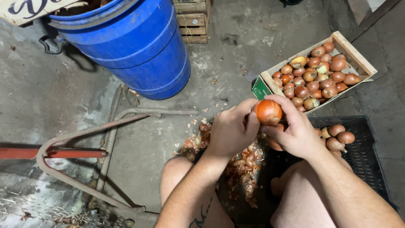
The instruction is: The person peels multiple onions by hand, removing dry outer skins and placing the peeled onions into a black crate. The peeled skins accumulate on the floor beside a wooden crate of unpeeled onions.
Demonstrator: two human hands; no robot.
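Round orange-brown onion held above the concrete floor, right hand fingers curled around it, left hand fingertips pinching its skin, papery peel heap below, wooden onion crate beyond, black plastic crate alongside.

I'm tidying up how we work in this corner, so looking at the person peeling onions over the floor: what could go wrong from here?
1. The pile of onion skins lies on the concrete floor between the knees; someone standing up could slip on it.
2. The onion is held in a fingertip grip by the left hand and right hand, above the black crate's edge; it may slip out and roll away.
3. The metal frame could trip someone.
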